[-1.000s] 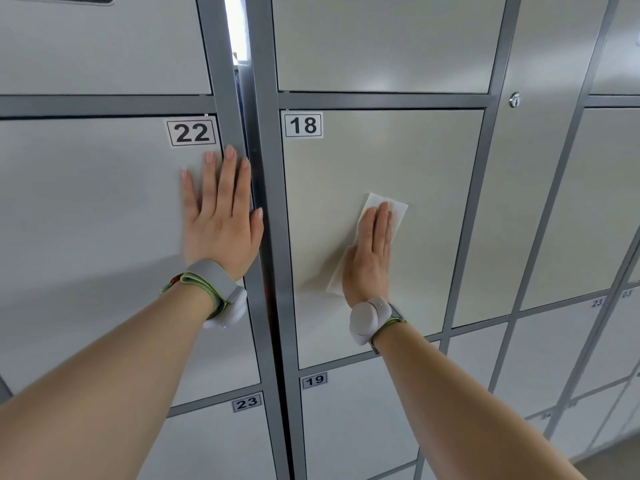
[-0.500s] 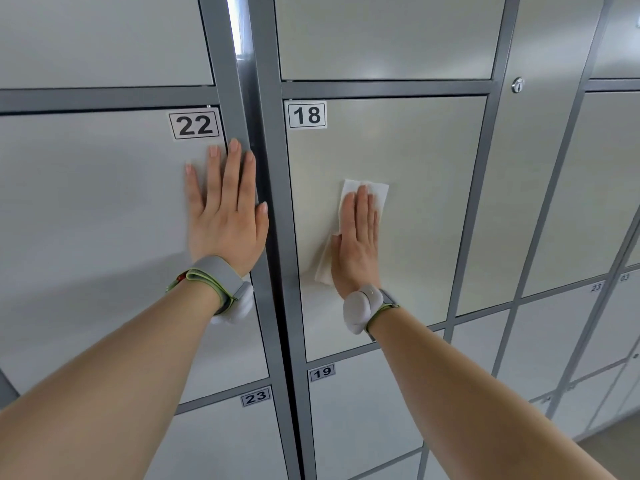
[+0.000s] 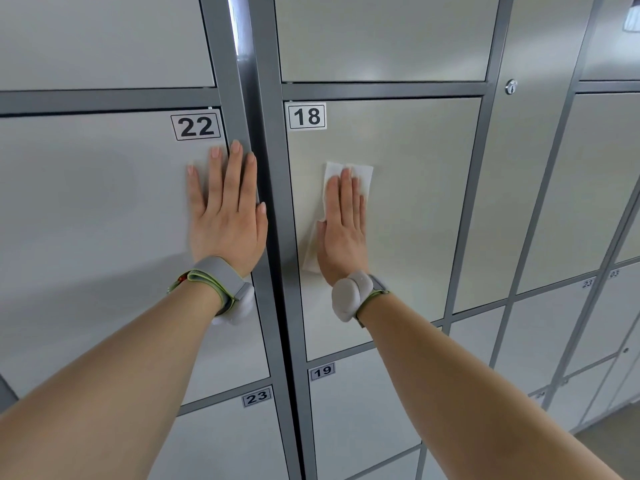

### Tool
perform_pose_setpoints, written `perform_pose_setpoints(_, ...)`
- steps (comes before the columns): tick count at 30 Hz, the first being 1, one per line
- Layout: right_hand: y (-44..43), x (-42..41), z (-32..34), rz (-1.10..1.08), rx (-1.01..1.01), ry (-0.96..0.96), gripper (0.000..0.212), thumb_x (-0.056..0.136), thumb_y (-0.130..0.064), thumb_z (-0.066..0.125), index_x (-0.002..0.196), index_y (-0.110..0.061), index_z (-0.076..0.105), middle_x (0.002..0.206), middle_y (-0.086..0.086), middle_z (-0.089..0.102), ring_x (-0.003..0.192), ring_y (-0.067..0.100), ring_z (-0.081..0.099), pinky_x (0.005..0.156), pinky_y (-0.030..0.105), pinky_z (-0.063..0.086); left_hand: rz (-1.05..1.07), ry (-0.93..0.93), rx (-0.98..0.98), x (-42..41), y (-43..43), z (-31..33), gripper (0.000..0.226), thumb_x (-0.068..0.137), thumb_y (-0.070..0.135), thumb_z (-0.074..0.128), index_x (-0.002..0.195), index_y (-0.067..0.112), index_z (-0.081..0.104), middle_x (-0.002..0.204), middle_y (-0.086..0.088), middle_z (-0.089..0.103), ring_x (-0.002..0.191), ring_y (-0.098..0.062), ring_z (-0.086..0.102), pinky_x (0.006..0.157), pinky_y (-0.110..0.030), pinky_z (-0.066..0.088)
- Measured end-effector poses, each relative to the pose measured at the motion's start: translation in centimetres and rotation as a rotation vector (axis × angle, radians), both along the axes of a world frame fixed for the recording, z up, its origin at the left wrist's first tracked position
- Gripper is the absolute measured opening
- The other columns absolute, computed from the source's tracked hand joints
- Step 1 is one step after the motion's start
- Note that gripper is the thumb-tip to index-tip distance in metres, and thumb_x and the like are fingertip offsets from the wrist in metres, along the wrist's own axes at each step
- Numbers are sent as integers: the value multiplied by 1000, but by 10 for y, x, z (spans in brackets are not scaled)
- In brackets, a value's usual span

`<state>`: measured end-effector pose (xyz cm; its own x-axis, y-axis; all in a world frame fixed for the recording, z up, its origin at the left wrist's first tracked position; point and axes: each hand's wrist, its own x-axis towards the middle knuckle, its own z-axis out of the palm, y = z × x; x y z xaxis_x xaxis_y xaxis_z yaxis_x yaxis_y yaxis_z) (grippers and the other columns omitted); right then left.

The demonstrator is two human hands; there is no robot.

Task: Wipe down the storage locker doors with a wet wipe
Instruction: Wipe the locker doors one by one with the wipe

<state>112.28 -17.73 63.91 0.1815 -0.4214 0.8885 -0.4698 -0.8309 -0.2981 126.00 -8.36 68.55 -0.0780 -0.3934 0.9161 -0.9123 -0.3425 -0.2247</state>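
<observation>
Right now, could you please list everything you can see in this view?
Door 18: one, beige-grey, centre.
Door 22: one, light grey, left.
Other doors: several, grey, above, below and to the right; exact count unclear.
Frame: one, dark grey, between the doors.
Labels: four readable (22, 18, 19, 23), white with black digits, at door corners.
Lock: one, silver, upper right.
Wipe: one, white, flat on Door 18.
Wristbands: two, grey with green edging, one on each wrist.
Left hand: flat on Door 22, fingers straight.
Right hand: flat on the Wipe, pressing it to Door 18.
</observation>
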Motion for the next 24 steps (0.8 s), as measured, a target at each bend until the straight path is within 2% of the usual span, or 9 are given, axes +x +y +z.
perform_pose_setpoints(3,-4,-5,-32,-26,-27,44,69,88,2,37,148,-2,3,156,12,-2,144,20,-12,118,38,-2,-8,-5,5,0,0,0,61,94,26,31,149,2,15,156,-16,18,142,-35,11,114,-46,-11)
perform_pose_setpoints(6,-5,-13,-56,-44,-18,87,72,89,2,41,148,-7,2,155,11,-3,145,20,-12,118,40,1,-5,-7,9,0,0,0,62,94,26,32,149,2,14,155,-17,18,142,-36,11,114,-47,-11)
perform_pose_setpoints(11,6,-11,-35,-46,46,82,64,89,-7,27,148,-3,1,155,13,-3,143,20,-13,118,36,-4,-29,8,43,-2,6,3,63,93,26,31,148,1,15,156,-17,16,143,-37,12,114,-45,-12)
perform_pose_setpoints(15,12,1,5,-31,110,-11,63,90,-7,27,148,-2,3,157,16,-3,144,23,-11,118,34,-8,-64,17,76,-1,14,8,61,93,25,30,148,2,18,156,-16,16,143,-35,10,114,-42,-12)
perform_pose_setpoints(19,13,2,-2,-41,93,3,65,87,-17,17,149,-3,5,156,13,-3,143,20,-11,117,31,-11,-98,-1,68,6,22,6,60,92,25,32,146,-1,23,154,-18,20,142,-35,12,115,-40,-10)
perform_pose_setpoints(24,17,-3,-37,-56,117,95,68,91,-2,34,148,-4,-3,152,5,-16,141,16,-18,117,32,-11,-63,74,37,23,33,-6,64,90,24,34,147,-1,21,154,-21,18,143,-34,10,116,-40,-11)
